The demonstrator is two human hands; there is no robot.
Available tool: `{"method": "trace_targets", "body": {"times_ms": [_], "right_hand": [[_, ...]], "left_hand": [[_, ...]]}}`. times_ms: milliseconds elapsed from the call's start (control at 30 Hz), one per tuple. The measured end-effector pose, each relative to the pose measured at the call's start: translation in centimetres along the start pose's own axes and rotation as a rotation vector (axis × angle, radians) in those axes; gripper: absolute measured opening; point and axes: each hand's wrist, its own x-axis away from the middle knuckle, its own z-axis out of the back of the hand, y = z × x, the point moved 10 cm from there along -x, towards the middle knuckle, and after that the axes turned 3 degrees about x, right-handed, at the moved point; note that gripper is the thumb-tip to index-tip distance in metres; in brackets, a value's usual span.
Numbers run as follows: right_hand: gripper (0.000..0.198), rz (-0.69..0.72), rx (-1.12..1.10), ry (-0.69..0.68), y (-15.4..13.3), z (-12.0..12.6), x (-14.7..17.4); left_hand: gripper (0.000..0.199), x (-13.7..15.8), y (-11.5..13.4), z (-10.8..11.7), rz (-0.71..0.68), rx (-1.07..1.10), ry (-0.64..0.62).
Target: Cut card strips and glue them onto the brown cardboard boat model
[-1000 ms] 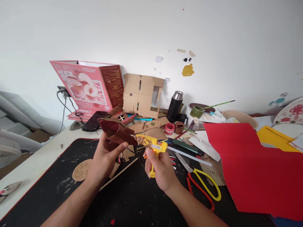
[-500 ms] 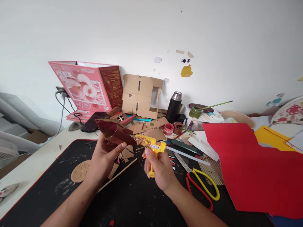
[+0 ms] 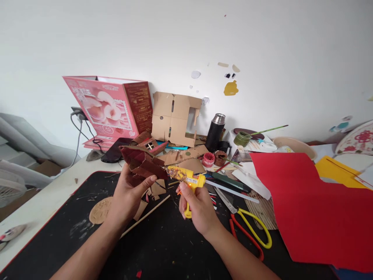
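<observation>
My left hand (image 3: pixel 129 194) is closed around a dark red-brown cardboard model piece (image 3: pixel 145 165), holding it up over the black mat (image 3: pixel 157 249). In my right hand (image 3: pixel 196 206) is a yellow hot glue gun (image 3: pixel 186 177), gripped by its handle. A long translucent glue stick (image 3: pixel 233 189) sticks out of its back. The smeared, stained nozzle points left and meets, or nearly meets, the right edge of the cardboard piece; actual contact is hard to make out. Behind the piece sits a small brown cardboard house part with a window (image 3: pixel 150 146).
Scissors (image 3: pixel 241 217) with red and yellow handles lie right of my right hand, beside a large red sheet (image 3: pixel 314 214). A wooden stick (image 3: pixel 145 216) and a round cardboard disc (image 3: pixel 100 210) rest on the mat. Farther back stand a black thermos (image 3: pixel 215 132), paint jars (image 3: pixel 208 159) and a pink box (image 3: pixel 107 109).
Both hands hold nearly the same pose, with the glue gun still at the cardboard piece. The whole view has shifted very slightly.
</observation>
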Motion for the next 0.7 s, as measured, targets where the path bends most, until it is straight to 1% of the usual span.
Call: {"method": "trace_targets", "body": {"times_ms": [100, 200, 267, 433, 500, 600, 700], "right_hand": [[0.067, -0.002, 0.009, 0.001, 0.0, 0.0, 0.0], [0.066, 0.004, -0.007, 0.004, 0.0, 0.1, 0.1], [0.065, 0.013, -0.016, -0.003, -0.1, 0.0, 0.1], [0.061, 0.053, 0.040, -0.025, -0.4, -0.2, 0.5], [0.058, 0.067, 0.105, -0.056, -0.1, -0.6, 0.8], [0.052, 0.088, 0.286, -0.111, 0.4, -1.2, 1.3], [0.036, 0.190, 0.508, -0.133, -0.4, -1.9, 1.9]], "left_hand": [[0.054, -0.2, 0.5, 0.0, -0.019, -0.002, 0.005], [0.049, -0.7, 1.3, 0.5, -0.044, 0.018, 0.061], [0.047, -1.0, 2.2, 1.1, -0.067, 0.050, 0.127], [0.044, -1.9, 4.8, 2.1, -0.173, 0.104, 0.175], [0.047, -2.3, 5.5, 2.5, -0.193, 0.118, 0.188], [0.055, -2.7, 6.3, 3.4, -0.205, 0.115, 0.216], [0.053, -3.0, 6.6, 4.1, -0.205, 0.133, 0.228]]}}
